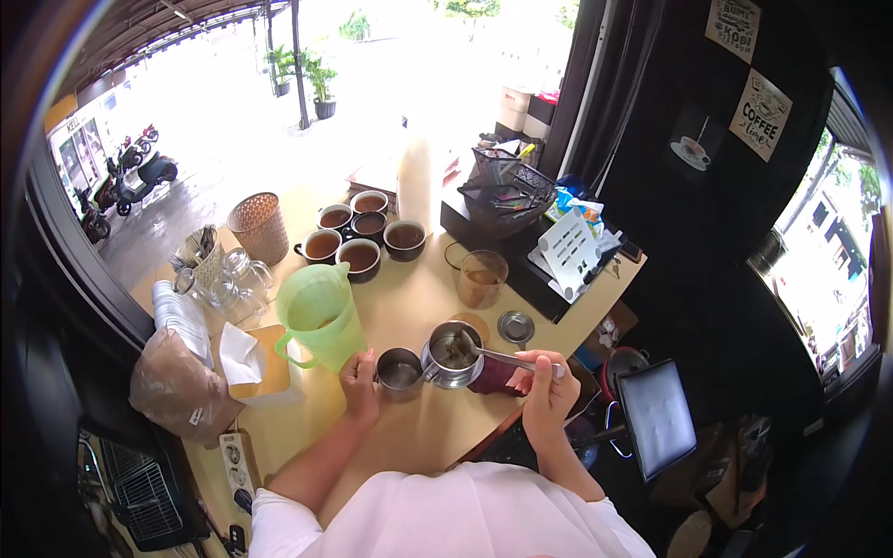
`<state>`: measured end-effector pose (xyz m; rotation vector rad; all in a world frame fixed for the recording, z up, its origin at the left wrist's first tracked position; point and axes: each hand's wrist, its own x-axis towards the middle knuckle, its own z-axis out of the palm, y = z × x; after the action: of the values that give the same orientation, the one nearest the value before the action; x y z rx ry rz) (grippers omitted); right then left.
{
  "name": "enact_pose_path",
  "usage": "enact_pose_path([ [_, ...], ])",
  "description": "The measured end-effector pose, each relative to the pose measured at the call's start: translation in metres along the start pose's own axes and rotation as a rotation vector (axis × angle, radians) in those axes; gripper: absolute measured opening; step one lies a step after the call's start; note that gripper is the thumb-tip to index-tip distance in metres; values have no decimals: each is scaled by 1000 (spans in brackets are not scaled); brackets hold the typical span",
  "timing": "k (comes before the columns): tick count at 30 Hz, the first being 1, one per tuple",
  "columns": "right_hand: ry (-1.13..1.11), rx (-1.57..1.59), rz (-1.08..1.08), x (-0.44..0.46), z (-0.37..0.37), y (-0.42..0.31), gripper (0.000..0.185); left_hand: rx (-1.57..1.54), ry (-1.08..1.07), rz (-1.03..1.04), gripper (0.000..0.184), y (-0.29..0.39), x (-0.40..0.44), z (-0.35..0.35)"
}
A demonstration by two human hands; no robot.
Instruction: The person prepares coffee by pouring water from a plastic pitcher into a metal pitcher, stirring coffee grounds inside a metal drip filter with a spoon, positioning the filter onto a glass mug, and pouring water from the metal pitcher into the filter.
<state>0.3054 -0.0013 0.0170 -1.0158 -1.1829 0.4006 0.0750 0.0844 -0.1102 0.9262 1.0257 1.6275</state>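
Spoon: the right hand [549, 395] has its grip closed on the handle of the metal spoon [517, 359], thumb against fingers, with the spoon's bowl down inside the flanged metal filter cup [442, 338]. Sideways leverage from so long a handle could tip the cup or flick its wet-looking contents over the rim.
Filter cup: upright on the bench [386, 446], a little in from the near edge; neither hand appears to steady it, so a hard scrape could make it slide.
Metal cup: the left hand [361, 381] has its grip curled in at the left side of the plain metal cup [400, 375], seemingly closed on the handle, which the fingers hide. The two vessels sit very close; a small jerk could knock them together.
Pitcher: the green plastic pitcher [321, 316] stands just beyond the left hand, where a backward swing of the knuckles could jolt it.
Glass mug: the mug with brown liquid [481, 286] stands beyond the spoon, near the metal lid [515, 326]; a careless reach could upset it.
Dark cups: six filled cups [359, 259] crowd together, so one bump could spill several.
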Motion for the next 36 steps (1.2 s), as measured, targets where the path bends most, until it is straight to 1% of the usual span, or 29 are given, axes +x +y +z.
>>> enact_pose_path([
  [3,-77,19,49,1,-3,2,21,-29,24,-48,34,7,-1,2],
  [7,-70,-6,35,1,-3,-1,21,-25,52,-102,35,19,-5,6],
  [10,-95,-2,38,2,-5,1,21,-30,46,-98,34,25,-8,9],
  [16,-113,-15,36,4,-6,-1,21,-50,110,-98,32,24,-5,9],
  [19,-109,-3,34,7,-4,-3,21,-55,136,-77,33,22,-2,7],
  [22,-137,13,50,10,-5,-2,21,-79,104,11,33,18,-2,4],
  [25,-129,37,58,10,-4,-3,21,-35,145,65,34,9,2,-3],
  [28,-140,48,68,11,-4,1,21,-93,166,29,33,12,-2,-5],
  [31,-136,55,71,13,-6,1,21,-111,234,59,33,16,-3,-4],
  [36,-160,77,85,16,-9,-1,20,-124,277,92,36,41,-10,5],
])
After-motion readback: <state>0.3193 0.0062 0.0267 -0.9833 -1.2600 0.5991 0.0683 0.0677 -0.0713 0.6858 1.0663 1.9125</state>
